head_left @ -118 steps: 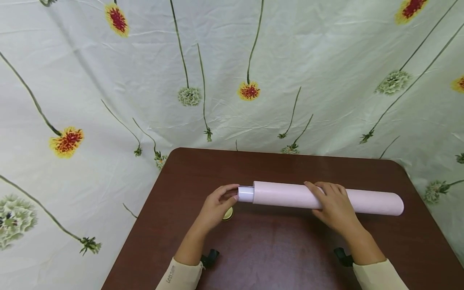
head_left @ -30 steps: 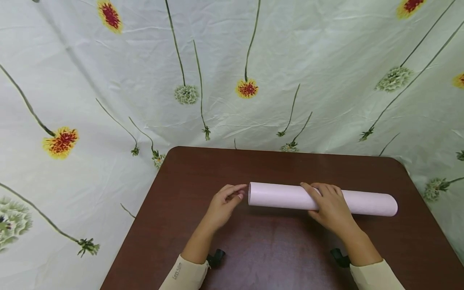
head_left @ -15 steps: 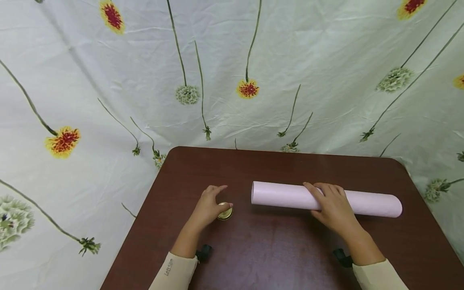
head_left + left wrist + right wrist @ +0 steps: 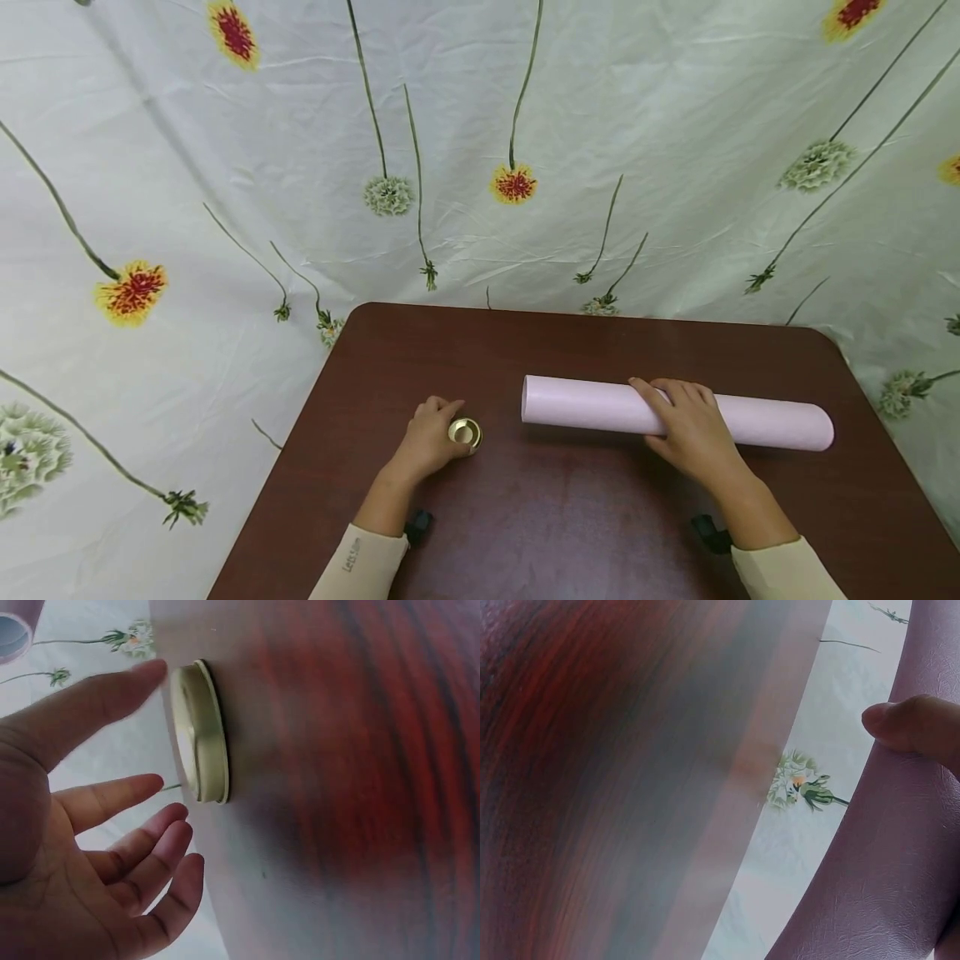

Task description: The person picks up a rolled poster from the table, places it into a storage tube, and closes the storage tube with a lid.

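Note:
My right hand (image 4: 688,433) grips a long pink cardboard tube (image 4: 585,402) around its middle, holding it level just over the table. In the right wrist view, the thumb (image 4: 911,731) lies along the tube's wall. A round gold metal lid (image 4: 465,432) lies on the table to the left of the tube's open end. My left hand (image 4: 430,437) is beside this lid, thumb and fingers spread about it. The left wrist view shows the lid (image 4: 199,733) near the thumb tip and fingertips; I cannot tell whether they touch it. The tube's inside is hidden.
The brown wooden table (image 4: 570,517) has rounded far corners. Behind it hangs a pale cloth (image 4: 675,125) printed with flowers. Dark straps (image 4: 711,533) sit at both wrists, below the cream sleeves (image 4: 360,562).
The white roll that stuck out of the tube's left end is no longer visible there. My left hand has moved away from that end, left and down to the lid. The right hand keeps its grip.

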Motion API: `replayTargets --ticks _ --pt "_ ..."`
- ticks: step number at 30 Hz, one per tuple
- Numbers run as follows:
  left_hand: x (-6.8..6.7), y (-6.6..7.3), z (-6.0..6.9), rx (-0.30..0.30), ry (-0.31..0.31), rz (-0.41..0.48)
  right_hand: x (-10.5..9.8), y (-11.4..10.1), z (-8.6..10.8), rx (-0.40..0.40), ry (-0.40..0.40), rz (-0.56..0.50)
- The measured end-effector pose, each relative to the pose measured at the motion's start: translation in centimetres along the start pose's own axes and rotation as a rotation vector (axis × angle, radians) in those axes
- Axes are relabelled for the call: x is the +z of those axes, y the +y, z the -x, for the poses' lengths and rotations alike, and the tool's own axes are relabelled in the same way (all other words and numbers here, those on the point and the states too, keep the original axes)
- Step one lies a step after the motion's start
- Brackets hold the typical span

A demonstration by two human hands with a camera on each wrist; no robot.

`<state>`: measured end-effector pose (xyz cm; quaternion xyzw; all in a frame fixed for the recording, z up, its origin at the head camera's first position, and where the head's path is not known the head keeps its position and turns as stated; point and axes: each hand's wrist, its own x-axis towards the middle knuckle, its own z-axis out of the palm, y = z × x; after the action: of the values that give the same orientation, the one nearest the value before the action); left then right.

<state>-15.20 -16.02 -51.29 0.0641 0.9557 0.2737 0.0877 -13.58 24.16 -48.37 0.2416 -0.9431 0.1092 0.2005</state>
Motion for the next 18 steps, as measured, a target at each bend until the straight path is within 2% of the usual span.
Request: replayTargets --ticks 10,14,18 --pt "1.00 -0.56 0.08 0.011 0.020 -0.060 0.07 -0.10 0.12 0.011 -0.013 -0.002" --pt "1.10 -0.69 0.12 0.018 0.021 -0.055 0.10 -0.10 0.19 0.014 -0.017 -0.001" --pt "1.02 -0.73 -0.01 0.053 0.024 -0.017 0.16 -0.08 0.29 0.011 -0.013 -0.003"
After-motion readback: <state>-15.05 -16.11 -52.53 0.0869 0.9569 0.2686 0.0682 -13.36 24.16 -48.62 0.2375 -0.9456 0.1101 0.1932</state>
